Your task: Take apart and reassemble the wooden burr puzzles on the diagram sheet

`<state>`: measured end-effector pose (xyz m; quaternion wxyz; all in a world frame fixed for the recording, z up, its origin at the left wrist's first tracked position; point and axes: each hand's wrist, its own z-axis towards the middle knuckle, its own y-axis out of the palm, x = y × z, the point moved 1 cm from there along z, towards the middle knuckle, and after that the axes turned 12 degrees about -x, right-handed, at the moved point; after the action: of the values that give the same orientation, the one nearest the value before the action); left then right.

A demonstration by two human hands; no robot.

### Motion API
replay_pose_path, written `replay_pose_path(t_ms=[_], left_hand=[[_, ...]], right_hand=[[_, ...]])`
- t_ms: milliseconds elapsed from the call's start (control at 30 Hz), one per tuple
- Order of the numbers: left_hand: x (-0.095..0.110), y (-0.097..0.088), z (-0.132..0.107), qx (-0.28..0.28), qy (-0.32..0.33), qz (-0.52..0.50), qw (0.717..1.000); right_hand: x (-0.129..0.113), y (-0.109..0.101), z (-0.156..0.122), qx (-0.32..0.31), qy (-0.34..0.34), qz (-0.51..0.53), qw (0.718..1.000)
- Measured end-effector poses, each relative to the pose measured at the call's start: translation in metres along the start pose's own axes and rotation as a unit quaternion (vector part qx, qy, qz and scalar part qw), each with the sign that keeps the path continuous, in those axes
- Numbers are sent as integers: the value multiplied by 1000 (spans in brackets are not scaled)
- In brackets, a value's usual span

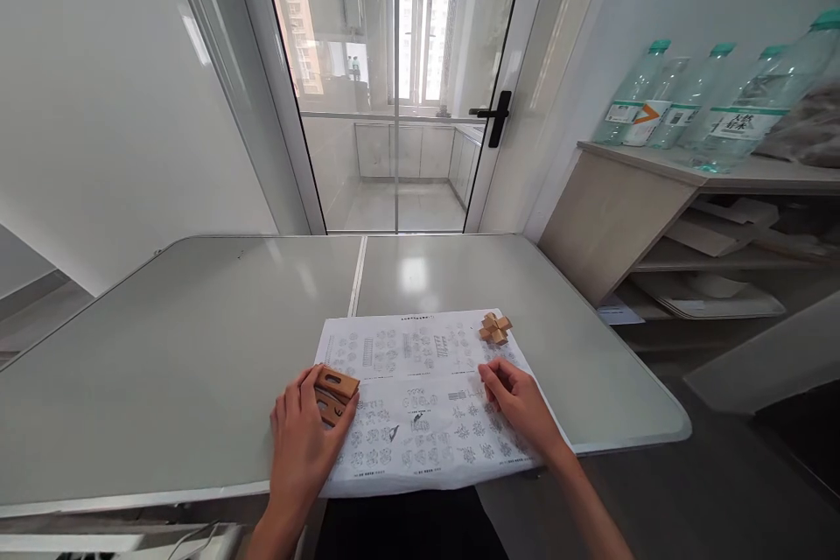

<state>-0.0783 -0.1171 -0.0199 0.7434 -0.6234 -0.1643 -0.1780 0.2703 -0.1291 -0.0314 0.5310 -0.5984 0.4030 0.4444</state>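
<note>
- Your left hand [298, 420]: fingers gripping slotted wooden block [337, 382], desk's [184, 367] near edge.
- Your right hand [518, 402]: fingers curled together, paper's [387, 387] right side.
- Wooden star [494, 329]: paper's far right corner.

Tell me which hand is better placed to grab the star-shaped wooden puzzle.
Probably the right hand: it's nearer the puzzle and seems empty, while the left hand holds a slotted wooden item.

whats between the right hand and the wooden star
Just a short stretch of the printed sheet, with nothing seen lying on it between the right hand and the wooden star; the head view shows it.
</note>
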Motion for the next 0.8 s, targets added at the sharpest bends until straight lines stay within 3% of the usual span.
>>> replay_pose_path(t_ms=[367,500,633,800], left_hand=[[-3,0,-3,5,58,-7,998],[1,-3,-4,-58,144,-23,988],[19,0,-4,-132,218,-51,966],[52,18,-4,-179,258,-80,946]], right_hand=[[-1,0,0,-1,5,-7,1000],[-5,-2,-1,0,-1,-19,1000],[-9,-2,0,12,-12,-63,998],[-29,26,-6,14,-27,-96,995]])
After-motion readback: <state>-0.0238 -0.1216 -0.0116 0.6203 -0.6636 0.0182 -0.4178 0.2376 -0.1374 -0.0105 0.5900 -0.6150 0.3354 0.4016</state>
